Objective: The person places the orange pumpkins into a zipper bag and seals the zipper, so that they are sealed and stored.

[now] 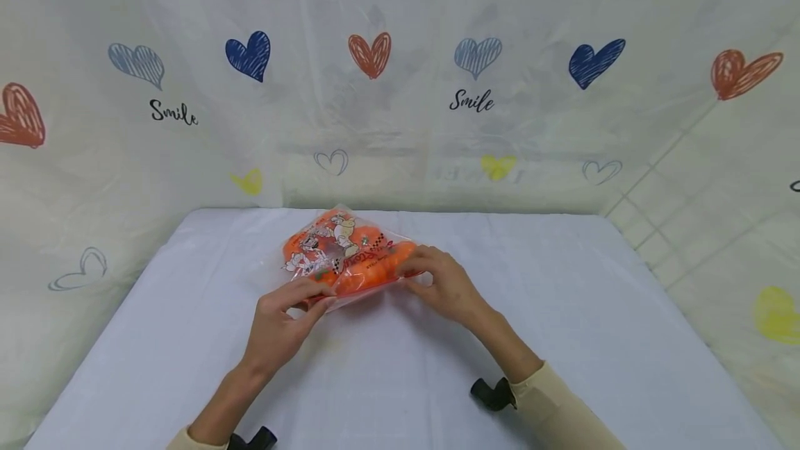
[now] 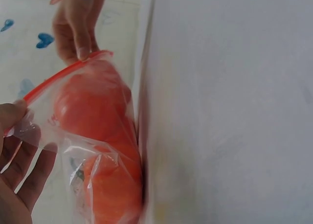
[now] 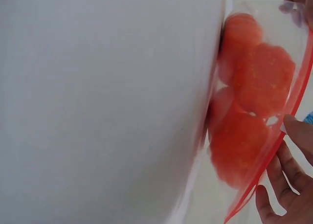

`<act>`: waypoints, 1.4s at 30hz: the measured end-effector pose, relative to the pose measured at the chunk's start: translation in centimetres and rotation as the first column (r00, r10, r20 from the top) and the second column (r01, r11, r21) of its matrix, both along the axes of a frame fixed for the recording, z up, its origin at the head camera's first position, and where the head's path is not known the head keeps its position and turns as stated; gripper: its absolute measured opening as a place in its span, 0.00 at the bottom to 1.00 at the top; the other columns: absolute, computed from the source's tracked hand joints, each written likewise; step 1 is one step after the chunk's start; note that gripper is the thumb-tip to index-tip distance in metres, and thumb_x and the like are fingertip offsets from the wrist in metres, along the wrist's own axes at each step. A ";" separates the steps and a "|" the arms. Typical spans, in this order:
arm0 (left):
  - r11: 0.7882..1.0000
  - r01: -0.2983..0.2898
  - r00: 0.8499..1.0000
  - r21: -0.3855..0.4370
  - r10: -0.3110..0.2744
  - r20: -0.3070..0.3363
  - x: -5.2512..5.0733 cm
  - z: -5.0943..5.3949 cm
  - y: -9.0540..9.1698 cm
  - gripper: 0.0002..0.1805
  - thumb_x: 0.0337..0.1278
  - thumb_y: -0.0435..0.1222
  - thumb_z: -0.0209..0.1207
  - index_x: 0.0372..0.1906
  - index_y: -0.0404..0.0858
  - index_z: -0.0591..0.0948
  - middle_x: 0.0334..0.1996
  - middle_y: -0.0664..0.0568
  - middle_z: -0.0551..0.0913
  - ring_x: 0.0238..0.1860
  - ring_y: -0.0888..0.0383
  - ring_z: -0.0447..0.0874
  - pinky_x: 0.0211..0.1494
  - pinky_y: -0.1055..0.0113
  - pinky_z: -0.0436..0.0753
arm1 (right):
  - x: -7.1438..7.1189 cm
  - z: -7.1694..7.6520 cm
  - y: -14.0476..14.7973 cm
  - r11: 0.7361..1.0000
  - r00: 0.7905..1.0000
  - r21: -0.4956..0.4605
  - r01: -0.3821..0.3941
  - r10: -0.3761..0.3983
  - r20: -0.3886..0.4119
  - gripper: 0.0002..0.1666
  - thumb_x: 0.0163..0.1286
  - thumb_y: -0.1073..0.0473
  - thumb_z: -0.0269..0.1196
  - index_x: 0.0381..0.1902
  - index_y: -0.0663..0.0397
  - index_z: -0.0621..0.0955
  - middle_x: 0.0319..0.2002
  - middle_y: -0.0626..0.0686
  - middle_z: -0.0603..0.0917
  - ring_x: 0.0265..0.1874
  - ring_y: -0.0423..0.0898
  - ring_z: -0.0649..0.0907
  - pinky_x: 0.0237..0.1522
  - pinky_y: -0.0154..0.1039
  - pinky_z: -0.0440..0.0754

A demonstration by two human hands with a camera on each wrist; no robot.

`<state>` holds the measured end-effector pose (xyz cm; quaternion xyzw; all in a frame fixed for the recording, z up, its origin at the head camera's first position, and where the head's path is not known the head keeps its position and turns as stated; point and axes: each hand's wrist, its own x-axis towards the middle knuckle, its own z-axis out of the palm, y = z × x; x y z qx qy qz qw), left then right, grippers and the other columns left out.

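Note:
A clear zip bag (image 1: 340,245) with a printed cartoon design lies at the back middle of the table. Inside it are several rounded orange-red items (image 3: 264,79); their kind is hard to tell through the plastic. My left hand (image 1: 278,328) pinches the near left corner of the bag's mouth between thumb and fingers. Farther right along that edge, my right hand (image 1: 446,287) pinches the red zip strip (image 2: 58,77). By the right thumb a small whitish piece (image 3: 283,128) shows on the strip. The mouth edge is lifted a little towards me.
White cloth covers the table (image 1: 387,380). Behind it hangs a pale sheet (image 1: 412,117) printed with hearts and the word "Smile". Black wrist mounts (image 1: 494,394) sit at both cuffs.

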<state>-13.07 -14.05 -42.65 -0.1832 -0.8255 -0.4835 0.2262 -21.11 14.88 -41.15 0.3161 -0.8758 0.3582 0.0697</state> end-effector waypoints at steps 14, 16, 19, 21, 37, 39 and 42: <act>0.999 -0.018 1.000 0.036 0.018 -0.002 0.0 0.1 -0.2 0.09 0.58 0.33 0.73 0.44 0.45 0.91 0.40 0.58 0.92 0.37 0.65 0.86 0.40 0.76 0.86 | -1.3 -0.6 1.8 0.998 0.998 -0.052 0.047 -0.049 -0.035 0.09 0.64 0.62 0.75 0.41 0.45 0.90 0.40 0.51 0.83 0.47 0.47 0.80 0.47 0.43 0.79; 0.999 -0.025 1.000 0.039 0.026 -0.006 0.0 0.2 -0.2 0.09 0.59 0.34 0.73 0.44 0.45 0.91 0.40 0.57 0.92 0.36 0.65 0.85 0.40 0.77 0.86 | -1.5 -0.7 2.0 0.997 0.998 -0.053 0.054 -0.056 -0.029 0.09 0.64 0.61 0.75 0.41 0.45 0.91 0.41 0.51 0.82 0.47 0.47 0.79 0.47 0.43 0.79; 0.999 -0.025 1.000 0.032 0.025 -0.004 0.0 0.2 -0.3 0.08 0.60 0.34 0.73 0.44 0.44 0.91 0.40 0.57 0.92 0.37 0.65 0.85 0.40 0.77 0.86 | -1.8 -0.7 2.3 0.995 0.997 -0.055 0.077 -0.078 -0.012 0.09 0.64 0.61 0.75 0.42 0.45 0.91 0.42 0.50 0.81 0.48 0.47 0.78 0.48 0.45 0.79; 0.999 -0.024 1.000 0.028 0.024 0.002 -0.1 0.2 -0.3 0.08 0.60 0.35 0.72 0.44 0.44 0.91 0.40 0.57 0.92 0.37 0.66 0.85 0.41 0.76 0.86 | -2.1 -0.7 2.5 0.994 0.996 -0.067 0.089 -0.089 0.000 0.09 0.64 0.61 0.75 0.42 0.46 0.91 0.42 0.51 0.81 0.49 0.48 0.78 0.49 0.46 0.78; 0.996 -0.067 0.997 0.059 0.065 0.039 0.3 0.0 -0.8 0.09 0.61 0.35 0.72 0.45 0.47 0.91 0.41 0.56 0.92 0.39 0.66 0.86 0.42 0.76 0.86 | -4.0 -1.4 4.5 0.978 0.985 -0.116 0.173 -0.170 0.041 0.09 0.65 0.62 0.74 0.44 0.48 0.91 0.46 0.53 0.82 0.52 0.56 0.80 0.55 0.59 0.81; 0.996 -0.073 0.997 0.059 0.070 0.045 0.3 0.0 -0.9 0.08 0.61 0.35 0.72 0.45 0.47 0.91 0.41 0.57 0.92 0.39 0.67 0.86 0.42 0.76 0.86 | -4.1 -1.5 4.7 0.975 0.983 -0.122 0.184 -0.179 0.049 0.10 0.66 0.62 0.74 0.45 0.49 0.91 0.46 0.54 0.82 0.52 0.59 0.80 0.55 0.60 0.82; 0.996 -0.066 0.997 0.061 0.063 0.051 0.3 -0.1 -0.8 0.08 0.61 0.35 0.72 0.45 0.47 0.91 0.41 0.57 0.92 0.39 0.67 0.86 0.42 0.76 0.86 | -4.4 -1.6 5.0 0.974 0.982 -0.123 0.190 -0.186 0.044 0.10 0.66 0.61 0.74 0.46 0.50 0.91 0.44 0.55 0.82 0.51 0.62 0.81 0.55 0.60 0.82</act>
